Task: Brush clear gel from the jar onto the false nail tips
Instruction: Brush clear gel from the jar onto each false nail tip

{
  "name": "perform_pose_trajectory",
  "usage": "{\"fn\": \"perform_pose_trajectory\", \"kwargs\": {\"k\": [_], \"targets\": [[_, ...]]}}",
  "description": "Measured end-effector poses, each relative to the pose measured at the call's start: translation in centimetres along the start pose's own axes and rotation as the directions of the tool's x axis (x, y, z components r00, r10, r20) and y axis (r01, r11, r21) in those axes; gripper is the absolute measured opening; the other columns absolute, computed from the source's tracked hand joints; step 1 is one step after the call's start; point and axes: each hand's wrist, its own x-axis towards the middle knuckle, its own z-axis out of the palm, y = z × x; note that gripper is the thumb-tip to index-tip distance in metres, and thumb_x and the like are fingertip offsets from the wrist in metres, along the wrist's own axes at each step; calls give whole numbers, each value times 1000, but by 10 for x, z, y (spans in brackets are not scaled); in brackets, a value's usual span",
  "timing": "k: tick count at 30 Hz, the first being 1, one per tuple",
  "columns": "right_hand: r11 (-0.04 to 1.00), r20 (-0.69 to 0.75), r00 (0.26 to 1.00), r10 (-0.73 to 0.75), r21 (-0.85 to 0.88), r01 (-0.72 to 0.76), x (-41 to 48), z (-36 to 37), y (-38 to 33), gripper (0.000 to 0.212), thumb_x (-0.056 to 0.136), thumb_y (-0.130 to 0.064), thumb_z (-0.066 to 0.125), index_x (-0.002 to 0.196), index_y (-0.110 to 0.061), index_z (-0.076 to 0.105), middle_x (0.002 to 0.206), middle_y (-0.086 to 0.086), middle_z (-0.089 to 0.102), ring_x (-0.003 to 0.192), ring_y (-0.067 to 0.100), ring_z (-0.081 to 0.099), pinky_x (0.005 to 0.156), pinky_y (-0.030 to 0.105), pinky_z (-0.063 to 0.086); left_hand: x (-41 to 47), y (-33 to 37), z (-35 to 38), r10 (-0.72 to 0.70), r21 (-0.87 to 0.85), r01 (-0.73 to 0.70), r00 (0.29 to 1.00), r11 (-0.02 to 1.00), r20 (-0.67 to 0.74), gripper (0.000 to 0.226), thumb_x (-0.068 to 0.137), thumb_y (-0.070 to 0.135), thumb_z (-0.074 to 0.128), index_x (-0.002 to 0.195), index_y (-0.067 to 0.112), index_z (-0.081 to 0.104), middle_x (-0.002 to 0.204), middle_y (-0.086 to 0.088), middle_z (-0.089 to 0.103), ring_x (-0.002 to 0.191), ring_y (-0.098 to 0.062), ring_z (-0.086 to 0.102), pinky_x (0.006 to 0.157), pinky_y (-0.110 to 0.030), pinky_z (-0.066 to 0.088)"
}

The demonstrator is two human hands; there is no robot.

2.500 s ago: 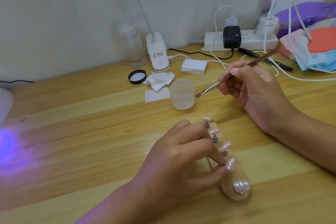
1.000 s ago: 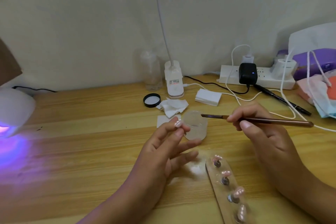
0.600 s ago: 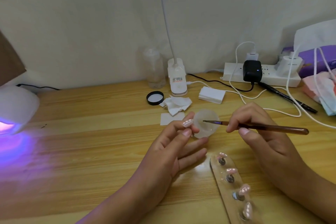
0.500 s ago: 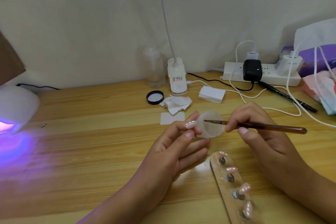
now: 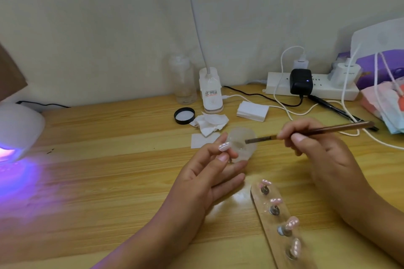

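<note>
The left hand is at the centre of the frame. Its thumb and index finger pinch a single false nail tip, which is pale pink and glossy with small white dots. The other fingers are stretched out loosely. The middle one lies under the jar, just right of the pinched tip.

The jar is small, frosted and translucent. It is tipped so that its open mouth faces right. I cannot tell whether its base touches the wooden surface.

The right hand pinches a brush between thumb and curled fingers, near the front of the brown handle. The brush lies almost level, with its dark tip inside the jar's mouth.

At the lower right, a holder strip lies on the surface, running towards the bottom edge. It carries four more pink tips, each on a metal stud.

At the left edge, a white nail lamp casts purple light on the wood. Behind the jar lie a black lid and crumpled wipes.
</note>
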Motion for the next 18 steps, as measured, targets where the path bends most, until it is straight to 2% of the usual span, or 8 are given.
{"fn": "perform_pose_trajectory", "kwargs": {"k": [3,7,9,12,15,18], "targets": [[995,-110,992,60,86,-50,3,-4,4,29,93,-18,45,85,-33,69,77,-11,60,74,0,53,69,11,45,1,1,0,-17,-24,17,1000,1000,-7,10,84,24,62,81,21,71,124,8,66,114,-30,64,91,-37,55],[985,-169,977,129,133,-107,6,-6,5,28,89,-26,45,81,-35,70,72,-11,57,71,2,52,67,14,46,2,1,-1,-27,-62,26,1000,998,-9,8,85,23,63,84,20,70,121,1,68,113,-31,65,90,-38,56],[980,-183,971,154,153,-126,6,-7,5,28,90,-26,45,81,-33,71,73,-10,57,72,3,51,70,20,46,2,-1,-1,-11,-55,10,1000,998,-18,7,87,24,64,86,21,71,113,2,69,111,-28,66,86,-36,57],[963,-200,960,196,223,-151,7,-10,6,28,88,-25,46,81,-30,72,73,-8,58,72,7,52,72,30,43,0,-3,0,69,129,-58,994,990,-88,11,79,36,72,88,29,73,101,8,67,89,-8,67,76,-27,55],[927,-157,961,230,337,-166,10,-11,8,29,87,-23,46,82,-27,74,74,-5,61,72,8,56,68,25,49,-3,-7,0,133,322,-96,986,942,-97,23,71,50,66,88,36,73,103,12,66,68,0,58,70,-23,49],[865,-66,972,224,473,-167,12,-12,8,34,87,-19,42,80,-26,74,73,-3,63,70,8,61,66,20,53,-4,-7,1,153,377,-110,985,920,-85,15,78,41,66,90,36,73,99,14,71,64,2,56,64,-16,48]]}}
